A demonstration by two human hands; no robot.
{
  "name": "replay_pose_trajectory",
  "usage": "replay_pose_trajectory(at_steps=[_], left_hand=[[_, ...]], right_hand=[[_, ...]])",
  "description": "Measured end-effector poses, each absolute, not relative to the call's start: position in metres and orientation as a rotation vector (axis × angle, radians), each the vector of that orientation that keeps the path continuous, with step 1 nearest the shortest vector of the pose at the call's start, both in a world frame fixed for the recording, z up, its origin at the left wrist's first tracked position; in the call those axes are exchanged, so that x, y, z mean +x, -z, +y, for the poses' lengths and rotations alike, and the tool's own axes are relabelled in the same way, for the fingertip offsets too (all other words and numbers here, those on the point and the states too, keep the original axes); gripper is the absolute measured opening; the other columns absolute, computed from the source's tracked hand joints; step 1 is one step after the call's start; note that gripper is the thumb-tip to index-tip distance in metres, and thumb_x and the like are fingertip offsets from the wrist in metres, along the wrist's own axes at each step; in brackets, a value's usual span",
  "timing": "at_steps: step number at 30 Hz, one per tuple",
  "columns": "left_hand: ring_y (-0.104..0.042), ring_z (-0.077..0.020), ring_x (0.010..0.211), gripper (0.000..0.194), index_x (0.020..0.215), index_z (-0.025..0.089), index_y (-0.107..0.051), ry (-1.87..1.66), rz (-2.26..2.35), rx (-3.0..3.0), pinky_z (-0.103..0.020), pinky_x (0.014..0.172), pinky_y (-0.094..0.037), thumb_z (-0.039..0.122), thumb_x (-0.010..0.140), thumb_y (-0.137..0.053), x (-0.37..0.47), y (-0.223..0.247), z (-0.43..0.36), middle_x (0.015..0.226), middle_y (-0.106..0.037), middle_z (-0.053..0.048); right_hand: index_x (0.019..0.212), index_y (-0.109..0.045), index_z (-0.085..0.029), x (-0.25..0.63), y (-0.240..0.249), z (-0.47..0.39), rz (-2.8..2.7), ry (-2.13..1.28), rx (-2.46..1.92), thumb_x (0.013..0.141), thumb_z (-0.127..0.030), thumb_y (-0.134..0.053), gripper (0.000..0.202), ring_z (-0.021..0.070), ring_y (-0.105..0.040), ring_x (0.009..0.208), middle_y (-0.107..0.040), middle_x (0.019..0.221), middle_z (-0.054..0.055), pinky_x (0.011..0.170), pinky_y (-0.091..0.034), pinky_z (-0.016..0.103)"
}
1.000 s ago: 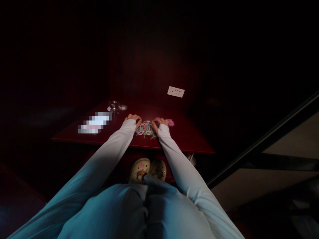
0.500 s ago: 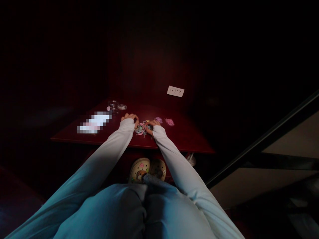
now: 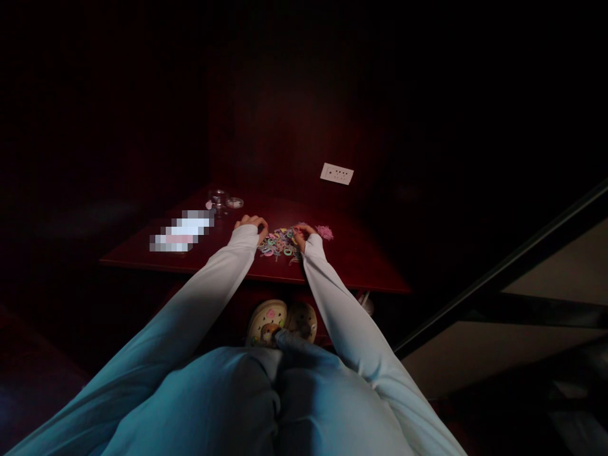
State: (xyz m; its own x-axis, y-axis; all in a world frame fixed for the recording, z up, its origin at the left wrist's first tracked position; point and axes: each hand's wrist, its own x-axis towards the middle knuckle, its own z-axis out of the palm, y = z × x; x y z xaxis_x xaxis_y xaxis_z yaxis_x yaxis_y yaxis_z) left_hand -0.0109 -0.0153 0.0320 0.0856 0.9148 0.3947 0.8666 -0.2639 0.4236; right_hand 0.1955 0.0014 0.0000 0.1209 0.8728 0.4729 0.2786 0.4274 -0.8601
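Observation:
A heap of small colourful hair ties [image 3: 280, 242], with pale green, yellow, pink and grey rings among them, lies on the dark red table. My left hand [image 3: 253, 225] rests along the heap's left side, its fingers loosely bent and thumb apart, with nothing visible in them. At the right side of the heap, my right hand [image 3: 304, 237] has thumb and fingers drawn together; whatever is between them is too small to make out. Just beyond its fingers a purple bunch is mostly covered. A pink bunch of hair ties [image 3: 324, 232] sits right of that hand.
On the table [image 3: 361, 266], a phone-like bright blurred rectangle [image 3: 183, 231] lies at left. Behind it stand a clear round container [image 3: 218, 197] and a round lid [image 3: 235, 202]. A white socket plate [image 3: 337, 173] is on the back wall. Beige clogs [image 3: 267, 320] show below the table edge.
My right hand has moved right, off the heap's middle to the purple bunch, which it now partly covers. More of the heap shows, spread wider. My left hand has hardly moved.

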Motion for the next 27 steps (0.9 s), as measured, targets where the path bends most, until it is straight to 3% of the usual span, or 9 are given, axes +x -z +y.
replay_pose_trajectory(at_steps=[16, 27], left_hand=[[-0.056, -0.0294, 0.113, 0.008, 0.086, 0.026, -0.075, -1.041, 1.724, 2.273, -0.041, 0.096, -0.04, 0.029, 0.088, -0.067, -0.014, -0.022, -0.004, 0.112, -0.075, -0.002], [-0.056, -0.0302, 0.113, 0.014, 0.079, 0.027, -0.08, -1.027, 1.632, 2.276, -0.044, 0.096, -0.04, 0.041, 0.083, -0.079, -0.017, -0.018, 0.001, 0.113, -0.074, -0.002]], right_hand=[[0.096, -0.068, -0.021, 0.196, -0.014, -0.016, -1.383, -0.68, -1.14, 0.079, -0.051, -0.078, 0.035, 0.015, -0.063, 0.075, -0.07, 0.086, 0.003, 0.073, -0.059, 0.028], [0.094, -0.068, -0.021, 0.197, -0.013, -0.015, -1.423, -0.701, -1.109, 0.078, -0.045, -0.074, 0.029, 0.0137, -0.06, 0.071, -0.067, 0.08, 0.0, 0.071, -0.058, 0.027]])
